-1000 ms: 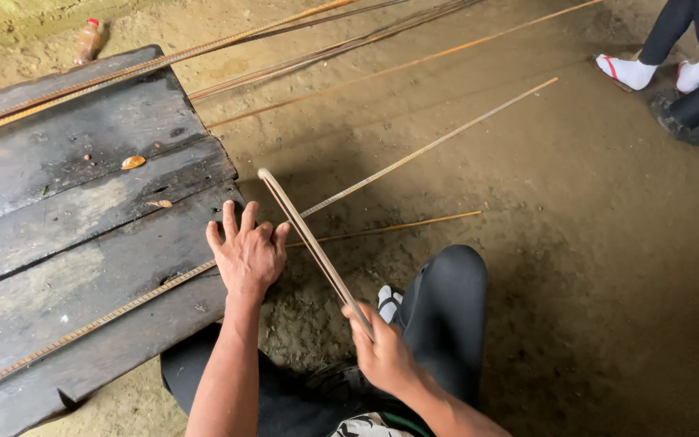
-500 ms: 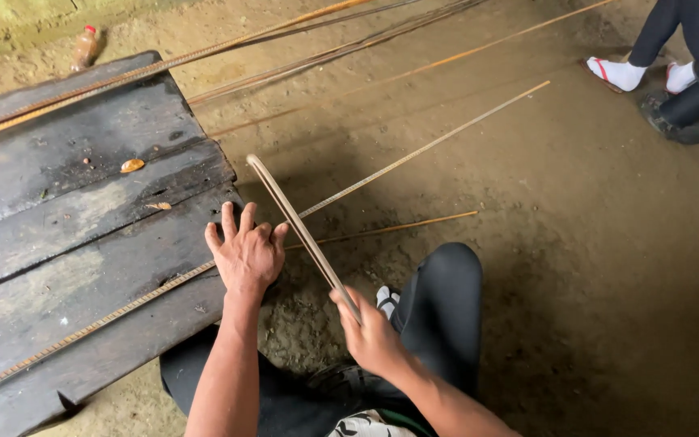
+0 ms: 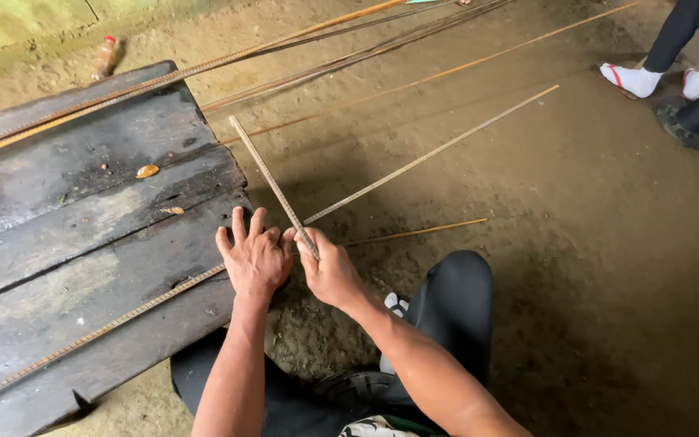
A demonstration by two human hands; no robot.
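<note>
The right hand [image 3: 332, 271] is clenched around the near end of a short ribbed steel rod [image 3: 273, 184], which now slants up and away to the left over the edge of the counter [image 3: 58, 243]. Over the last second this hand has come in from out beside the knee until it sits just beside the left hand [image 3: 254, 257], nearly touching it, and the rod's free end has swung leftward with it. The left hand has kept its place, lying flat with fingers spread at the counter's near right corner, gripping nothing; it seems to press down on the long ribbed bar [image 3: 99, 330] that runs diagonally across the dark planks, though the contact under the palm is hidden. Judging by this, the short rod looks to be worked as a lever right where the long bar leaves the counter's edge. Beyond the hands, a thin pale rod [image 3: 446, 146] and an orange one [image 3: 422, 232] lie on the dirt floor [image 3: 592, 267], with more long rods [image 3: 349, 58] farther off. The only container is a small bottle [image 3: 105, 57] lying by the far wall; its contents cannot be made out. A dry leaf [image 3: 147, 171] rests on the planks, and another person's feet [image 3: 665, 85] stand at the upper right.
</note>
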